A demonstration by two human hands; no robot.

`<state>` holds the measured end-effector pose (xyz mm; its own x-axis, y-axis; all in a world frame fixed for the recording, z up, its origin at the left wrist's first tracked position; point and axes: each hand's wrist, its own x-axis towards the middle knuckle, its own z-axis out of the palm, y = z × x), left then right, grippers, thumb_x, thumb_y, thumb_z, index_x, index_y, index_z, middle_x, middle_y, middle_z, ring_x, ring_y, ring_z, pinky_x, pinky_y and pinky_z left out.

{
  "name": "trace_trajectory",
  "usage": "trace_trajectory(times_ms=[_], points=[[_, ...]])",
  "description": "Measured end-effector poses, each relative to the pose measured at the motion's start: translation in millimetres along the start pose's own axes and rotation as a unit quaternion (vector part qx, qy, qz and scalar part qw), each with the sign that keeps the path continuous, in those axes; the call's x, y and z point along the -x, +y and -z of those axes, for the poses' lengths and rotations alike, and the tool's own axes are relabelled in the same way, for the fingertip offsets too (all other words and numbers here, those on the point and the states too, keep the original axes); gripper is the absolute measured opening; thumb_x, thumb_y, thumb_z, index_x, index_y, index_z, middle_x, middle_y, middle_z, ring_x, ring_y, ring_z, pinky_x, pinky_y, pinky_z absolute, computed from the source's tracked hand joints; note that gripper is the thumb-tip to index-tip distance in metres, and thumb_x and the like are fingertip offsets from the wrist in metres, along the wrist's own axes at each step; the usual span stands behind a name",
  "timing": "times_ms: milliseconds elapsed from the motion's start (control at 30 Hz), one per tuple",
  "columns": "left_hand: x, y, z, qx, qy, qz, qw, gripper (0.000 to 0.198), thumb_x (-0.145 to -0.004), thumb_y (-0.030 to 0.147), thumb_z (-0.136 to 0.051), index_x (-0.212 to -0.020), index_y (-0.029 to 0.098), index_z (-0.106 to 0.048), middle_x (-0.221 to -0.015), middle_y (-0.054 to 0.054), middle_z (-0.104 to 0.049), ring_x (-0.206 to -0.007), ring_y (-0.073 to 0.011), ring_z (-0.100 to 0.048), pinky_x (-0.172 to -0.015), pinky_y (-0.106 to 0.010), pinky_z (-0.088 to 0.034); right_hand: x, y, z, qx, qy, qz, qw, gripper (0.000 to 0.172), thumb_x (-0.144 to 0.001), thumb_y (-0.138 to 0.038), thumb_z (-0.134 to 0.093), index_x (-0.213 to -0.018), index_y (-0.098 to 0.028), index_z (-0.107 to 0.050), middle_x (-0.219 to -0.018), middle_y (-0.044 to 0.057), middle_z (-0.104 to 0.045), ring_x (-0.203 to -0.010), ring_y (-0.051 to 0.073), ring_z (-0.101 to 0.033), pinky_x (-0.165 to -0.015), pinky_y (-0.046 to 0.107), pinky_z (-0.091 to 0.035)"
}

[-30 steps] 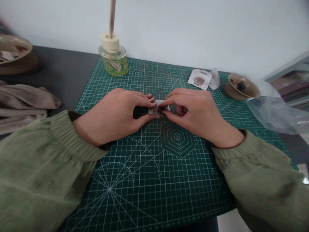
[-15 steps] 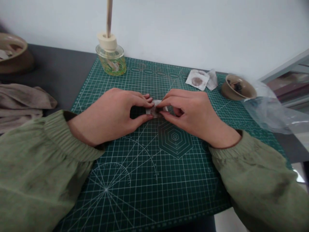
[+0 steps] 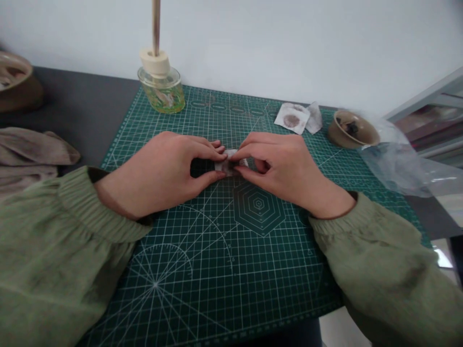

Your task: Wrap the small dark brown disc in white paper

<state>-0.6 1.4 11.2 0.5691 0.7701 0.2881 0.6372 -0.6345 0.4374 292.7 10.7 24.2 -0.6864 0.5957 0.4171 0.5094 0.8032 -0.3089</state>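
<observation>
A small whitish packet with a dark middle (image 3: 228,167) lies on the green cutting mat (image 3: 217,250) between my hands. My left hand (image 3: 164,168) holds its left side, thumb on the near edge and fingers on the far edge. From the right, my right hand (image 3: 280,166) pinches the packet near its middle with thumb and fingertips. The fingertips partly cover the packet, and its dark centre is blurred.
Behind my left hand stands a glass diffuser bottle (image 3: 162,91) with sticks. White packets (image 3: 292,118), a brown bowl (image 3: 352,130) with dark pieces and a clear plastic bag (image 3: 398,164) are at right. A cloth (image 3: 32,149) and larger bowl (image 3: 21,89) sit at left.
The whole view has shifted slightly, so everything appears a little further left. Both hands keep nearly the same grip on the packet.
</observation>
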Motion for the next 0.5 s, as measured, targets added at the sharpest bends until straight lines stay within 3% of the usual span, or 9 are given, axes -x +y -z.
trace_trajectory(times_ms=[233, 500], points=[[1.0, -1.2, 0.0, 0.008, 0.004, -0.014, 1.000, 0.041, -0.119, 0.058, -0.076, -0.144, 0.035, -0.098, -0.152, -0.004, -0.094, -0.149, -0.0392, -0.089, -0.137, -0.055, -0.068, 0.7, -0.5, -0.6, -0.005, 0.007, -0.009, 1.000, 0.019, -0.110, -0.011, -0.082, -0.118, -0.021, -0.096, -0.113, 0.008, -0.092, -0.082, 0.021, -0.072, -0.081, 0.037, -0.055], [0.9, 0.0, 0.8, 0.002, -0.002, -0.004, 1.000, 0.039, -0.118, 0.061, -0.077, -0.145, 0.041, -0.097, -0.156, 0.000, -0.093, -0.149, -0.0381, -0.089, -0.138, -0.055, -0.067, -0.7, -0.3, -0.4, -0.007, 0.003, -0.021, 1.000, 0.018, -0.110, -0.013, -0.083, -0.117, -0.023, -0.096, -0.109, 0.005, -0.089, -0.082, 0.021, -0.071, -0.082, 0.037, -0.054]])
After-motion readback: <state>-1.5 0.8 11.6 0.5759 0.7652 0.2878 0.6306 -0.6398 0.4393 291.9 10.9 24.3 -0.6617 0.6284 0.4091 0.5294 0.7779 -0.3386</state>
